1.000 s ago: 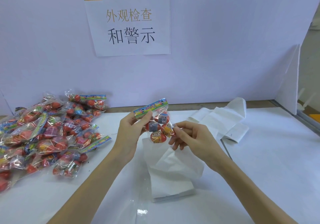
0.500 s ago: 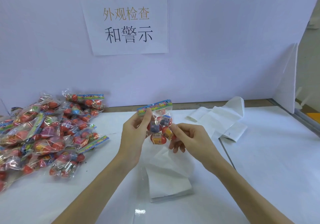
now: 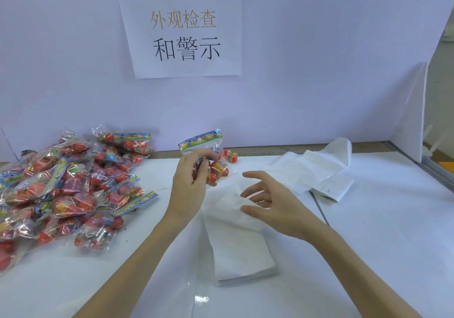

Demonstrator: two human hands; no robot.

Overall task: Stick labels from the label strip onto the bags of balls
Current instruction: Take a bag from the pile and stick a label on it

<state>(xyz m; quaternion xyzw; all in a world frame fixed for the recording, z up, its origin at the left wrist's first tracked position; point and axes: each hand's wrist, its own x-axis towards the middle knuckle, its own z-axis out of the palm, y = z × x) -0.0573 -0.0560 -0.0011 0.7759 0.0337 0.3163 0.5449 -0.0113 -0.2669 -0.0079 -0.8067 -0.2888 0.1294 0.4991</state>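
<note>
The left hand (image 3: pixel 190 177) has its fingers wrapped around one bag of balls (image 3: pixel 213 163), held up near the back edge of the worktop (image 3: pixel 383 231). The right hand (image 3: pixel 272 204) holds nothing, its fingers spread apart over the white label strip (image 3: pixel 235 239) in the middle. A big pile of bags (image 3: pixel 63 187) fills the left side. More folded white strip (image 3: pixel 319 172) lies toward the back right. A paper sign (image 3: pixel 184 27) hangs on the wall behind.
</note>
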